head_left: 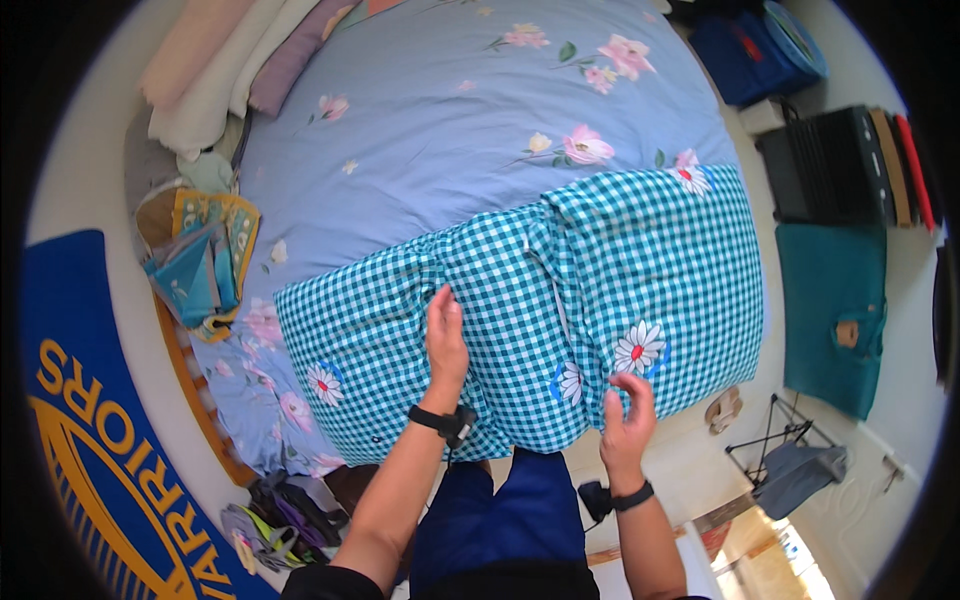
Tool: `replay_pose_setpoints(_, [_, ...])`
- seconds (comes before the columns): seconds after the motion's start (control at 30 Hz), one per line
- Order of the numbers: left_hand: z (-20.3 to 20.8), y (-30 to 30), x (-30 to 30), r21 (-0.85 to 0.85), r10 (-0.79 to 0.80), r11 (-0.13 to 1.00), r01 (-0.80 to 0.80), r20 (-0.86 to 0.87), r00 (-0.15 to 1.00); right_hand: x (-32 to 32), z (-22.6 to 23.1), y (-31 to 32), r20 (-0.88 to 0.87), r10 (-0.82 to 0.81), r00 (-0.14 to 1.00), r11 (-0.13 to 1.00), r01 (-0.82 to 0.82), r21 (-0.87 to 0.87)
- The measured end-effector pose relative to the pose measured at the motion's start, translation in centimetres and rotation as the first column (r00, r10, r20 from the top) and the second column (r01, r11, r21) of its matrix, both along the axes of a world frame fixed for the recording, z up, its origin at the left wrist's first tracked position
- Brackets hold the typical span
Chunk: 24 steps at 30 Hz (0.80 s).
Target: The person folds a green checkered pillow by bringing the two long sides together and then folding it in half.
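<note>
Plainly, the left grip is unclenched and the right grip gapes slightly, both near checkered bedding.

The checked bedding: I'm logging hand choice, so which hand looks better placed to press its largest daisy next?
Probably the right hand: it appears just below that daisy, while the left hand is over the checked bedding farther left. Both look empty.
</note>
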<state>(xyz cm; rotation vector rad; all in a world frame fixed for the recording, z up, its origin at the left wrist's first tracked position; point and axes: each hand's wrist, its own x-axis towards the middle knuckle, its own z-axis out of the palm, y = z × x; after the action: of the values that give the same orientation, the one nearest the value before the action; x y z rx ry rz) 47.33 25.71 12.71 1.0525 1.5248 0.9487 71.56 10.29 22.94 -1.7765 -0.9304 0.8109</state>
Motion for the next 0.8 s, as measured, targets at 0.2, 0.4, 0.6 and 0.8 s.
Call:
replay_pose_setpoints(0.2, [-2.1, -1.6, 3.1, 0.215, 0.093, 0.975, -0.056, -0.168, 0.981, -2.7, -4.7, 12.1, 0.051, 0.543, 0.838, 0.839, -0.544, 0.004])
replay_pose_setpoints(0.4, [-2.9, 2.0, 2.9, 0.168, 0.175, 0.973, -0.156, -0.108, 0.979, -4.6, -8.8, 19.2, 0.158, 0.560, 0.814, 0.822, -0.570, 0.023])
replay_pose_setpoints(0.6, [-7.0, 3.3, 2.4, -0.018, 0.234, 0.972, -0.235, -0.052, 0.971, -4.7, -13.9, 20.6, -0.034, 0.553, 0.832, 0.828, -0.554, -0.088])
replay_pose_setpoints(0.8, [-11.0, 2.5, 3.8, -0.177, 0.130, 0.978, -0.109, 0.112, 0.985, -5.3, -18.2, 20.4, -0.311, 0.423, 0.851, 0.870, -0.478, -0.125])
